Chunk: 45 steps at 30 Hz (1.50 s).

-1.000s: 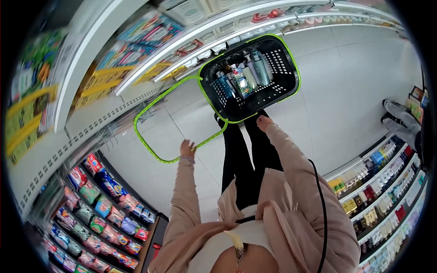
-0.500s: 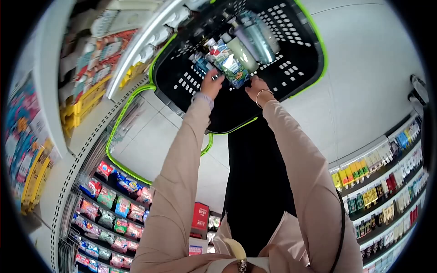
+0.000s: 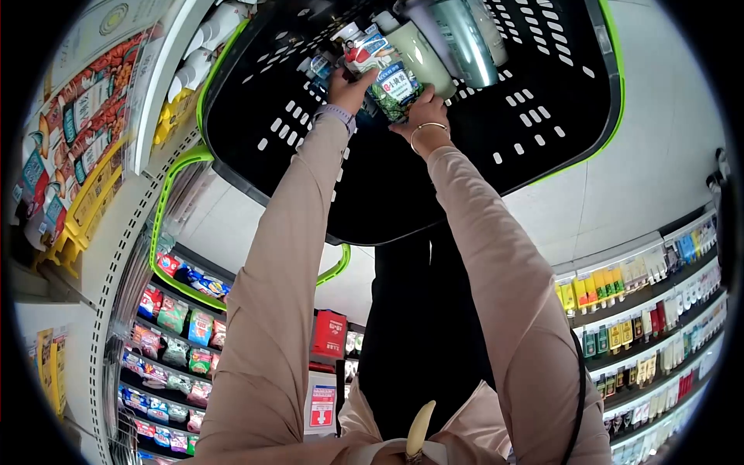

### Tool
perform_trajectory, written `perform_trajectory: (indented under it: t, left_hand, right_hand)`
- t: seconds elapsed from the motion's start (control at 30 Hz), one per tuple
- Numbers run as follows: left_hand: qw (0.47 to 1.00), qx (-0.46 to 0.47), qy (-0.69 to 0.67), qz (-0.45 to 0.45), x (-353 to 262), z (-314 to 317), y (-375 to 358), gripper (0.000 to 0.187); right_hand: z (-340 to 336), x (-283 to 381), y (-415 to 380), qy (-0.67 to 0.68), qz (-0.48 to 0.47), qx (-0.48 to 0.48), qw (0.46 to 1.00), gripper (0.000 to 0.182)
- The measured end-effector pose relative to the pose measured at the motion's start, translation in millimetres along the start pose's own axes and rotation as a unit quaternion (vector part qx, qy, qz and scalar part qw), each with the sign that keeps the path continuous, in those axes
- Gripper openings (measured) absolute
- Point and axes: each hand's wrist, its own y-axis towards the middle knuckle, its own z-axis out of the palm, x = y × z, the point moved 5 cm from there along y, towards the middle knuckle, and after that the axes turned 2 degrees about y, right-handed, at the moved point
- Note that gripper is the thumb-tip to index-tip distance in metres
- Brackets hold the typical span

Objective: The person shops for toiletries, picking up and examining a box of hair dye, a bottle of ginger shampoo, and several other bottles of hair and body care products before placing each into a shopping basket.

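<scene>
A black shopping basket (image 3: 287,182) with a green rim sits at the top of the view. Inside it, my left hand (image 3: 349,91) grips the upper left side of a colourful printed packet (image 3: 397,84) with a blue-and-white label. My right hand (image 3: 425,122) has its fingers closed on the packet's lower right edge. Right beside the packet lies a pale green bottle (image 3: 422,60). Further right is a shiny teal bottle (image 3: 467,46). A small blue bottle (image 3: 319,68) shows partly behind my left hand.
Shelves of bright packets (image 3: 174,314) stand at lower left, with the basket's green handle (image 3: 160,213) hanging in front. On the left is a shelf with yellow price strips (image 3: 89,198). Rows of boxed and tubed goods (image 3: 620,333) fill the right shelving. Pale floor tiles (image 3: 651,116) lie beyond the basket.
The basket now looks larger and nearer in view. Both hands appear higher in the picture, still on the packet, whose label now faces me more clearly.
</scene>
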Motion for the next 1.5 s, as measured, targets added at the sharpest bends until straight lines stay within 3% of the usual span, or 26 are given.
perform_trajectory:
  t: [0.13,0.37,0.4,0.47,0.5,0.73,0.8,0.87,0.93,1.07,1.13,1.23,1.33,1.4,1.47,1.5]
  left_hand:
    - [0.998,-0.047,-0.013,-0.032,0.1,-0.2,-1.5,0.042]
    - [0.995,0.001,-0.081,-0.058,-9.5,-1.6,-15.9,0.038]
    - [0.995,0.001,-0.091,-0.051,-20.3,1.6,-29.4,0.038]
    - [0.981,-0.053,-0.097,-0.161,-39.0,1.4,-65.0,0.038]
    - [0.980,-0.056,-0.092,-0.168,-46.8,0.2,-79.0,0.037]
    - [0.977,-0.044,-0.171,-0.120,-140.2,2.8,-216.3,0.039]
    - [0.972,-0.055,-0.217,-0.072,-182.5,4.5,-268.9,0.035]
    - [0.975,-0.061,-0.214,-0.022,-221.9,3.0,-323.6,0.037]
    - [0.980,-0.105,-0.129,0.110,-230.8,-10.9,-351.8,0.039]
    - [0.944,-0.119,-0.175,0.253,-295.0,-18.5,-460.4,0.045]
    - [0.929,-0.091,-0.206,0.293,-320.6,-24.7,-514.2,0.047]
    - [0.931,-0.173,-0.053,0.317,-359.9,-40.8,-604.6,0.047]
    - [0.911,-0.184,-0.127,0.347,-363.7,-53.5,-635.9,0.050]
    - [0.906,-0.239,-0.081,0.340,-365.0,-62.4,-644.7,0.052]
    - [0.851,-0.252,-0.021,0.459,-377.0,-68.8,-644.6,0.053]
    - [0.866,-0.219,-0.046,0.448,-399.7,-68.1,-669.8,0.052]
  right_hand:
    - [-4.4,7.7,-1.8,-0.043,0.027,-0.037,0.998,0.094]
    - [-30.6,12.0,-31.8,-0.062,-0.014,-0.028,0.998,0.081]
    - [-40.5,15.3,-43.0,-0.055,-0.011,-0.021,0.998,0.081]
    - [-53.0,17.8,-64.0,-0.073,-0.034,-0.036,0.996,0.078]
    - [-60.2,20.1,-76.3,-0.092,-0.047,-0.037,0.994,0.077]
    - [-138.2,46.5,-236.3,-0.100,-0.164,-0.116,0.974,0.071]
    - [-167.1,61.0,-304.0,-0.109,-0.219,-0.138,0.960,0.069]
    - [-184.3,70.1,-357.0,-0.145,-0.256,-0.156,0.943,0.086]
    - [-193.7,70.3,-400.1,-0.123,-0.281,-0.202,0.930,0.089]
    - [-218.6,81.9,-493.6,-0.063,-0.347,-0.241,0.904,0.088]
    - [-223.4,88.2,-537.2,-0.039,-0.391,-0.267,0.880,0.086]
    - [-222.9,98.6,-585.0,-0.045,-0.439,-0.299,0.846,0.085]
    - [-225.8,116.3,-608.9,-0.057,-0.493,-0.283,0.821,0.086]
    - [-225.7,129.7,-616.9,-0.056,-0.502,-0.254,0.825,0.085]
    - [-222.8,143.1,-611.4,-0.031,-0.523,-0.259,0.812,0.084]
    - [-221.6,147.5,-604.5,-0.001,-0.534,-0.261,0.804,0.083]
